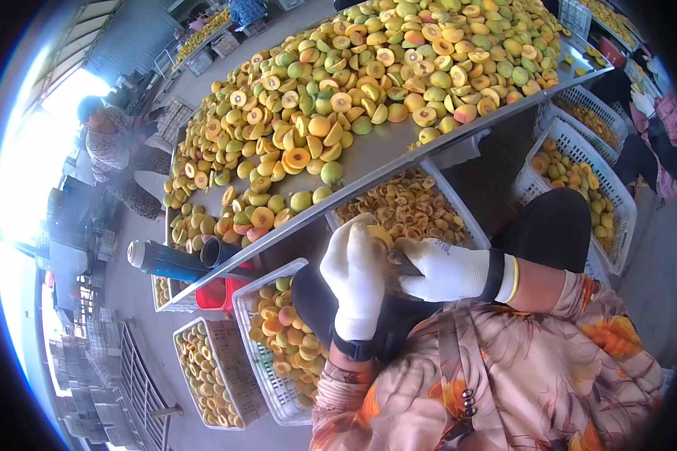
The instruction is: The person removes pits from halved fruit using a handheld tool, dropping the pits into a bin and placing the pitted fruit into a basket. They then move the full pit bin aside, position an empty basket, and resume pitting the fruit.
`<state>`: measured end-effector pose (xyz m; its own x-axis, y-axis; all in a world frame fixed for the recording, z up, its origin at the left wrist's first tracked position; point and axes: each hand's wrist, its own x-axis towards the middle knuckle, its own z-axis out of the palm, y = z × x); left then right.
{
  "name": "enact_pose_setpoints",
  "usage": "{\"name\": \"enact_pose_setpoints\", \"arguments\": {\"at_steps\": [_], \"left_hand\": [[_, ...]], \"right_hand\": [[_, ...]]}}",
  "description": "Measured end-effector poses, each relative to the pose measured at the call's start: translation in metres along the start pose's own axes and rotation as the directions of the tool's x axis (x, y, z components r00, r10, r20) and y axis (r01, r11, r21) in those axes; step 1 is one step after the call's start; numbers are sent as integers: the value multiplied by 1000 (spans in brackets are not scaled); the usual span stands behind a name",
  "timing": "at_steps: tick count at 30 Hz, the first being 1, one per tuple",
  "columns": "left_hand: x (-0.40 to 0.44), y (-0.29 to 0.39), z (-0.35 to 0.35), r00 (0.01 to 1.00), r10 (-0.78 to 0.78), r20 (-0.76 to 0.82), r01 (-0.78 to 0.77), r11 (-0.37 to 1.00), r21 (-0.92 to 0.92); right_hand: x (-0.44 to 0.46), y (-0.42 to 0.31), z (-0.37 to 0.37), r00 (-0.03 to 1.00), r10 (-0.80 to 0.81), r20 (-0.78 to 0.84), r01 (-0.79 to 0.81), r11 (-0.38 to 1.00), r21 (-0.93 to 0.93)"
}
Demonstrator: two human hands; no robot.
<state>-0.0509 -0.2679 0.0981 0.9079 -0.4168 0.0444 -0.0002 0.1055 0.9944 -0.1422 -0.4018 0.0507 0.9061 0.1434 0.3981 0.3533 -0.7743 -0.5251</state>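
Observation:
My left hand (353,274), in a white glove, is closed around a yellow peach half (381,234) in front of my lap. Close beside it, my right hand (447,270), also gloved in white, grips a small dark-handled tool (403,264); its working end is blurred against the fruit, and I cannot tell its exact kind. Just beyond both hands, a white crate (459,207) under the table edge holds brownish pits and cut scraps. Across the metal table (267,183) lies a large heap of peach halves (338,101), many showing the pit or its hollow.
At my left stand a crate (241,308) of peach halves and another crate (239,421) of cut halves. A blue flask (165,259) and red bucket (217,295) sit by the table corner. More crates (624,225) stand right. Another person (113,143) sits across at left.

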Motion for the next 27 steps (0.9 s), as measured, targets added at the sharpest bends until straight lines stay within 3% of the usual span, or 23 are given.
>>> {"name": "enact_pose_setpoints", "arguments": {"at_steps": [1, 2, 3, 5, 7, 8, 9, 11, 17, 20, 23, 24, 26, 27], "left_hand": [[0, 1, 0, 1000, -27, -2, 27, 999, -29], [3, -6, -3, 998, 51, 44, -53, 997, 50], [10, -12, -8, 987, 126, 95, -137, 983, 123], [16, -17, -15, 983, 121, 137, -142, 978, 154], [12, 2, -10, 993, -38, 112, 30, 996, 79], [13, -3, -10, 990, 36, 134, -52, 992, 115], [13, -5, -10, 982, 111, 155, -134, 980, 147], [10, -2, -7, 991, -22, 129, 12, 997, 77], [5, 2, 6, 993, 14, 120, -21, 998, 60], [14, -1, 3, 986, 20, 166, -33, 997, 72], [17, -4, 6, 980, 60, 190, -67, 997, 30], [17, -5, 8, 981, 43, 188, -43, 999, -4], [16, -6, 11, 985, 13, 173, 0, 997, -74], [15, -7, 12, 986, 26, 164, -16, 998, -64]], "right_hand": [[0, -3, -1, 994, 110, -6, -109, 986, 125], [0, -6, -3, 976, 217, 4, -211, 945, 250], [-1, -6, -6, 978, 210, 14, -208, 951, 230], [1, -1, -14, 980, 195, 34, -197, 962, 188], [8, -11, -32, 968, 244, 58, -249, 962, 110], [10, -15, -37, 961, 267, 73, -272, 960, 70], [8, -13, -34, 962, 267, 60, -271, 958, 92], [2, -11, -24, 961, 273, 32, -275, 951, 139], [-3, -15, -17, 965, 262, 21, -241, 849, 470], [-1, -11, -19, 972, 236, -12, -207, 876, 436], [1, -5, -24, 983, 157, 93, -180, 742, 646], [4, -7, -34, 925, 244, 293, -380, 643, 665], [11, -12, -59, 680, 315, 662, -728, 398, 558], [9, -9, -53, 779, 285, 559, -621, 474, 624]]}}
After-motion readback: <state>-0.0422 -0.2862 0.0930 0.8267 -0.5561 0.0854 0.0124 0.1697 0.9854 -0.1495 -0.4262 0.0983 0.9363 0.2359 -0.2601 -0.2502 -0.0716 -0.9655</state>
